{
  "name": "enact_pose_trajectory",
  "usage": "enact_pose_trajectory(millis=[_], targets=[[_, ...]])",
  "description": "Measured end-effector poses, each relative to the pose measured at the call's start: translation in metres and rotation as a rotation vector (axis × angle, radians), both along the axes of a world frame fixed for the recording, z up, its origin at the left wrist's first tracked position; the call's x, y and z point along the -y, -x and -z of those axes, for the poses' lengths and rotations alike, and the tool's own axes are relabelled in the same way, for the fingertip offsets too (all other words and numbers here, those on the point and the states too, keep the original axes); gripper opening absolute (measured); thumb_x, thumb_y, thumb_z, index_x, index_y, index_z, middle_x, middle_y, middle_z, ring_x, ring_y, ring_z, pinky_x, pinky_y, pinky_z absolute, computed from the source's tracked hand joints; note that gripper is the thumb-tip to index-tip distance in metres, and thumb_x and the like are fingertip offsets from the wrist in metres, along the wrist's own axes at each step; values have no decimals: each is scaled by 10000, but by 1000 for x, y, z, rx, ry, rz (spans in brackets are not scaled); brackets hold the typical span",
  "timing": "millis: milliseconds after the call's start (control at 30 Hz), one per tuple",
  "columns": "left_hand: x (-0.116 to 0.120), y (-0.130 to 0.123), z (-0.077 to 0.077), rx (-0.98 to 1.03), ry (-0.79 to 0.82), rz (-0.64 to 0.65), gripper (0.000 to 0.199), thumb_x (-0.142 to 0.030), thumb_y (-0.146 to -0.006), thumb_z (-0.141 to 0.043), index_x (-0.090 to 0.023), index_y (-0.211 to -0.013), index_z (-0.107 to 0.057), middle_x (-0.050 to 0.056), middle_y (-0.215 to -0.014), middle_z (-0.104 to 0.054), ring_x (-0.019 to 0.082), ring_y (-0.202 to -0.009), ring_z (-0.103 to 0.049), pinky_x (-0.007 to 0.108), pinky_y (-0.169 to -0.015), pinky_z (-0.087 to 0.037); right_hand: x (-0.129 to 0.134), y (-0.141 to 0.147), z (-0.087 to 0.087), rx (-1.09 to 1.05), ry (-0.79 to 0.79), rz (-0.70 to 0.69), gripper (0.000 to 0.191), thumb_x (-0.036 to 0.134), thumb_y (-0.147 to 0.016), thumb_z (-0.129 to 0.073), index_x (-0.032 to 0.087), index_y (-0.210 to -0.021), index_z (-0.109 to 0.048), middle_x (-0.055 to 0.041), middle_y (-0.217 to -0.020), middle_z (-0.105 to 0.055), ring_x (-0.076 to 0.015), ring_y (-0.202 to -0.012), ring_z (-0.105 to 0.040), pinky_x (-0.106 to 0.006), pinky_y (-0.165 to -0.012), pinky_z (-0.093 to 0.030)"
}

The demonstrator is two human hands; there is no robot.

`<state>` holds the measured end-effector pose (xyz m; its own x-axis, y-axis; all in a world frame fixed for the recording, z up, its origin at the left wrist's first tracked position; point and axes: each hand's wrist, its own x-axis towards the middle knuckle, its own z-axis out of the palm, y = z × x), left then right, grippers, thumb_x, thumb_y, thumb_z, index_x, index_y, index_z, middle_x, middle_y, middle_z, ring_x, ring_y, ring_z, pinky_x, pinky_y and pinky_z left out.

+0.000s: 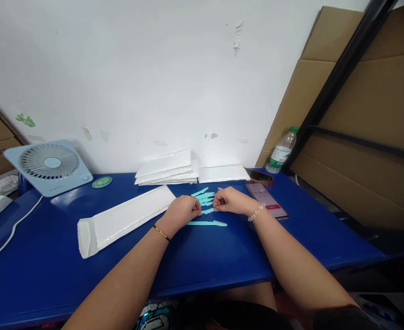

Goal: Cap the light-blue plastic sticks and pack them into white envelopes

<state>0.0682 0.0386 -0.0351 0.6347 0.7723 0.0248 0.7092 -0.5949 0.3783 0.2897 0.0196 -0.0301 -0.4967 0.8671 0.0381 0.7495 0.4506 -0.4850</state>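
Observation:
Several turquoise plastic sticks (207, 195) lie in a loose pile on the blue table, between my hands. My left hand (184, 210) is closed at the left end of one turquoise stick (207, 211). At that stick's other end, my right hand (225, 200) has its fingers pinched together. Nearer to me, another turquoise stick (207, 223) lies flat and apart from the pile. A long white padded envelope (129, 215) rests slantwise to the left of my left hand, with its flap end toward the lower left.
White envelopes (167, 167) are stacked by the wall, with another envelope (224, 173) beside them. A phone (267, 200) and a bottle (282, 151) stand or lie at the right. A blue fan (52, 165) with a cable and a green disc (102, 182) are at the left.

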Motion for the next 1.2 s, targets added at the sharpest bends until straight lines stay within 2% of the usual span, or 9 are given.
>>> enact_pose_trajectory(millis=[133,233,300,400,533,700,900,1000,1200], targets=[[2,-3,3,57,84,59,86,-274,-728,-608,-214,-732,-670,-4,-686,-670,142,-630,-590,225,-535,-364,4,7,-4,-9,64,-23,76,246,-712,-661,178,-704,-695,-4,-686,-674,-118,-592,-581,-212,-543,-408],[2,-3,3,76,112,64,122,-314,-736,-614,-213,-766,-674,1,-718,-662,144,-659,-600,220,-544,-384,6,1,-8,-17,75,-47,84,252,-711,-660,183,-722,-705,-3,-707,-688,-123,-607,-592,-219,-567,-420],[0,-1,2,79,22,37,168,-343,-756,-608,-216,-840,-678,15,-805,-656,159,-723,-605,228,-586,-407,6,-10,-12,-48,13,30,98,241,-731,-631,179,-746,-705,-14,-746,-698,-133,-651,-606,-225,-603,-433],[-2,0,2,33,-130,6,209,-315,-791,-580,-224,-952,-678,43,-959,-625,182,-832,-596,242,-673,-429,4,-28,-15,-70,-92,220,124,185,-746,-575,171,-782,-692,-29,-786,-700,-144,-686,-610,-228,-619,-435],[-5,-1,3,-36,-174,-2,190,-287,-823,-541,-226,-925,-688,50,-965,-610,186,-853,-586,244,-689,-428,-1,-34,-7,-14,-81,223,115,167,-723,-592,163,-796,-681,-27,-753,-680,-138,-652,-591,-224,-601,-422],[-6,-4,4,-72,-228,1,177,-281,-832,-514,-198,-817,-670,57,-881,-615,186,-822,-577,256,-686,-418,-11,-18,8,64,-194,187,118,264,-710,-651,157,-757,-670,-47,-777,-645,-145,-684,-570,-229,-620,-399],[-5,-6,4,-80,-259,-36,268,-275,-868,-419,-167,-735,-624,75,-816,-610,181,-757,-579,266,-666,-415,-15,-7,14,211,-270,238,62,143,-692,-582,163,-672,-636,-52,-755,-616,-137,-649,-533,-229,-592,-359],[-5,-5,4,49,-232,-53,238,-271,-863,-426,-177,-769,-623,62,-841,-622,174,-769,-582,268,-696,-420,-14,-9,13,107,-277,224,66,121,-671,-564,167,-696,-604,-34,-757,-603,-123,-637,-513,-222,-591,-365],[-7,-2,2,378,-76,-110,265,-351,-890,-368,-188,-856,-575,31,-840,-642,154,-760,-585,255,-679,-426,-11,-20,6,-342,-149,304,102,200,-717,-535,163,-795,-590,7,-657,-579,-110,-588,-512,-216,-556,-402]])
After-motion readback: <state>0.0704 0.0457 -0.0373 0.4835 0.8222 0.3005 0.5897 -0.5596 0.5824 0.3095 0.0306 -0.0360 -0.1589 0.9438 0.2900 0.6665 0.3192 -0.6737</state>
